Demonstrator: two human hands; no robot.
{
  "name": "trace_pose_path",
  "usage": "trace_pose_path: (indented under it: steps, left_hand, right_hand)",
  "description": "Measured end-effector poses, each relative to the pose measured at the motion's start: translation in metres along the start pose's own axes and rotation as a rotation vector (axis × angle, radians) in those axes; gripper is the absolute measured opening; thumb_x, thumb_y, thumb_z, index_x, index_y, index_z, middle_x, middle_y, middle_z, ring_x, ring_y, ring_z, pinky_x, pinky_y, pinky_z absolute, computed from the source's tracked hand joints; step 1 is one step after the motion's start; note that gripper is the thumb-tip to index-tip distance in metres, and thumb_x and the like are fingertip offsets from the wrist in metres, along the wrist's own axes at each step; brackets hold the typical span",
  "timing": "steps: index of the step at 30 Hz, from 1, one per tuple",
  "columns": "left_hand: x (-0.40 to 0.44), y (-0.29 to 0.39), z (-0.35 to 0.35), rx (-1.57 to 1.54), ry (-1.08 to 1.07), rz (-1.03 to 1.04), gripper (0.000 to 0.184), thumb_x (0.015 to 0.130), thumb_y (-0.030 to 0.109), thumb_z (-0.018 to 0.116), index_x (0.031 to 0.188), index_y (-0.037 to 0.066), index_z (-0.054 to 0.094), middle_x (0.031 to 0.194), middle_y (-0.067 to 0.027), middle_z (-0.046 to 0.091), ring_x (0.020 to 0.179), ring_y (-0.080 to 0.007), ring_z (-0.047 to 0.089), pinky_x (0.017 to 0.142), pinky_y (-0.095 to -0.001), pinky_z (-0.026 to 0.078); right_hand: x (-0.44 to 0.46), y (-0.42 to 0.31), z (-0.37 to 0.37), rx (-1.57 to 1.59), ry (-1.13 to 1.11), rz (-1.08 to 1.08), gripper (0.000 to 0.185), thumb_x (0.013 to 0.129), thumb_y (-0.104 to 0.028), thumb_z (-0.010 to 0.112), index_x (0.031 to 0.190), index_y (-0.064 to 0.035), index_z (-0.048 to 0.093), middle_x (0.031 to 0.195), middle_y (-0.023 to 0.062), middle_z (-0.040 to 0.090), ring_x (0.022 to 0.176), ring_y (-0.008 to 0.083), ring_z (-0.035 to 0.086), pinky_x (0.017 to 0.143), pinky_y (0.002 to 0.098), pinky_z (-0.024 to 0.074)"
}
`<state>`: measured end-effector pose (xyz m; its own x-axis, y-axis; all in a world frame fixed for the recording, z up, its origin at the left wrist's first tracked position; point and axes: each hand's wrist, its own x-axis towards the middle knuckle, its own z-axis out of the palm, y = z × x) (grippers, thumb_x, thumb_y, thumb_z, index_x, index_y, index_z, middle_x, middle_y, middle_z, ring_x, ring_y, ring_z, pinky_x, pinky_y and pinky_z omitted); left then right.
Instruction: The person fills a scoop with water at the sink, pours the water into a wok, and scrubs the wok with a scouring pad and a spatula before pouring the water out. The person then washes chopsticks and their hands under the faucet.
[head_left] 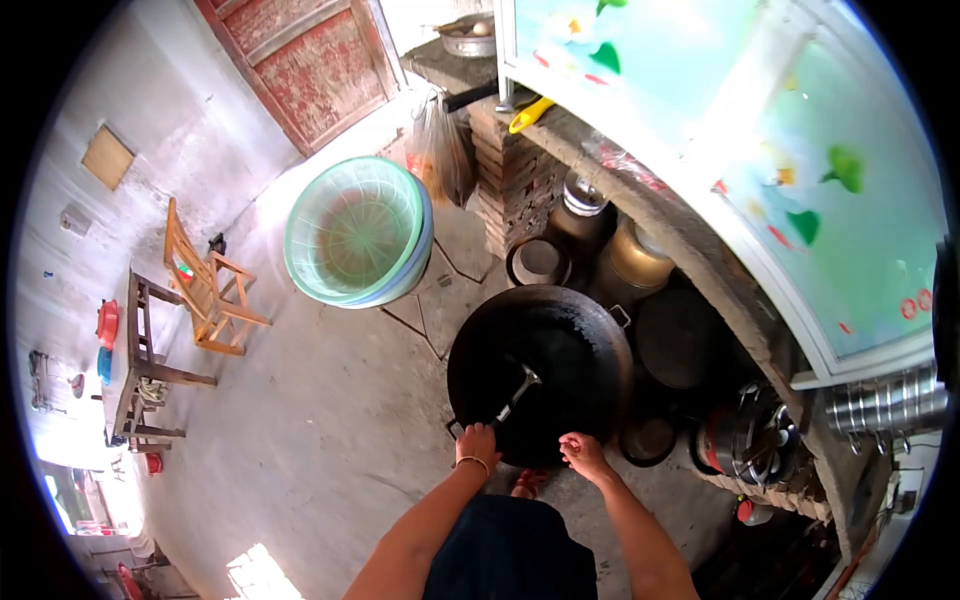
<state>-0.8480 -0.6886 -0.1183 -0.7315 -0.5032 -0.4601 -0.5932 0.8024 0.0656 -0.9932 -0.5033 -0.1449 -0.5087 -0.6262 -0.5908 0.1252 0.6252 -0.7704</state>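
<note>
A large black wok (575, 345) with loop handles sits low in front of me, its inside dark. A metal cooking utensil (518, 392) with a black grip lies across it, its head down in the wok; I cannot tell whether it is a spatula or a ladle. My left hand (477, 446), with a band at the wrist, is closed around the grip at the wok's near left rim. Just off the near right rim is my right hand (584, 457), its fingers curled in and nothing visible in them.
Nested plastic baskets (355, 235) rest on a metal stand at upper left. Right of the wok, pots (640, 255) stand under a concrete counter (690, 235) with brick supports (510, 165). A wooden chair (205, 285) and a table (125, 370) stand along the left wall.
</note>
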Motion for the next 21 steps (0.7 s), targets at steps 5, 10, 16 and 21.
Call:
trace_pose_path:
  steps: [5,10,16,21]
  left_hand:
    - [0.045,-0.02,0.048,0.021,-0.013,0.038,0.027,0.075,0.027,0.062,0.092,0.007,0.057,0.094,-0.0077,0.056,0.093,-0.0245,0.056,0.074,-0.0365,0.048]
    - [0.025,-0.028,-0.001,-0.461,-0.03,-0.015,0.02,0.08,0.022,0.056,0.085,0.003,0.056,0.085,-0.0097,0.06,0.074,-0.0187,0.059,0.063,-0.0313,0.048]
    - [0.041,-0.035,0.001,-1.807,-0.647,-0.289,0.024,0.089,0.025,0.049,0.089,0.001,0.053,0.069,-0.0027,0.052,0.051,-0.01,0.048,0.046,-0.0216,0.039]
    - [0.06,-0.046,0.017,-2.168,-0.811,-0.527,0.029,0.091,0.027,0.043,0.101,0.001,0.05,0.067,-0.0035,0.049,0.05,-0.0123,0.044,0.045,-0.0217,0.038]
  right_hand:
    - [0.051,0.026,0.014,-0.005,-0.024,0.022,0.016,0.087,-0.018,0.055,0.097,-0.0073,0.058,0.08,0.0021,0.062,0.065,0.0094,0.06,0.052,0.0225,0.0492]
    - [0.095,0.042,0.014,-0.417,0.175,-0.086,0.027,0.079,-0.015,0.059,0.105,-0.0074,0.055,0.09,0.0146,0.06,0.076,0.0311,0.059,0.068,0.0354,0.0496]
    - [0.147,-0.007,0.042,-0.886,0.303,-0.354,0.052,0.075,-0.022,0.063,0.123,-0.0164,0.043,0.125,0.0129,0.04,0.112,0.032,0.041,0.087,0.0412,0.0408]
    - [0.184,0.019,0.059,-1.027,0.211,-0.373,0.037,0.077,-0.016,0.058,0.113,-0.0135,0.05,0.109,0.0124,0.049,0.101,0.0296,0.048,0.078,0.0404,0.0444]
